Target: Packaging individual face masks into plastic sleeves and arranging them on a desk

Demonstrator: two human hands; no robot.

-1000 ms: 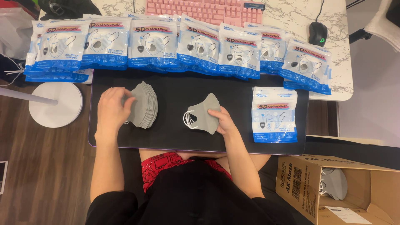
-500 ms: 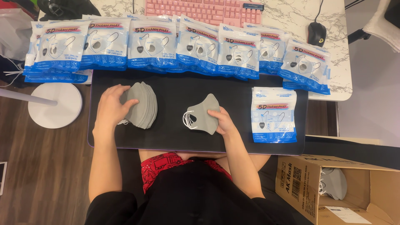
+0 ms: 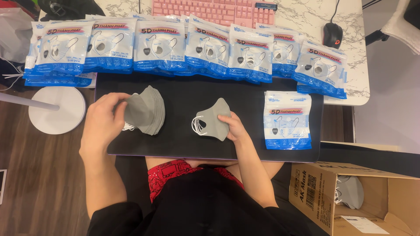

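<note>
Floor at far left: white round base (image 3: 57, 110) with a pole, just off the mat's left edge. Black mat (image 3: 183, 146) carries the work; its near edge sits above the person's lap, with bare mat between the two hands and along the near edge.

Left hand (image 3: 103, 120) at the mat's left edge, fingers curled around a stack of grey masks (image 3: 146, 109), white ear loops showing underneath. Mid-mat, a single grey mask (image 3: 213, 119) lies flat, the right hand (image 3: 234, 127) gripping its right side, thumb on top. Just right of that hand, one sealed mask pack (image 3: 287, 120) near the mat's right edge.

Along the far edge, a row of packs (image 3: 183, 50) overlaps edge to edge, closing that side. Behind them, a pink keyboard (image 3: 214, 9) and a black mouse (image 3: 332, 32) on the marble table (image 3: 354, 65).

Lower right, on the floor: open cardboard box (image 3: 323, 196), grey masks (image 3: 350, 192) inside.
</note>
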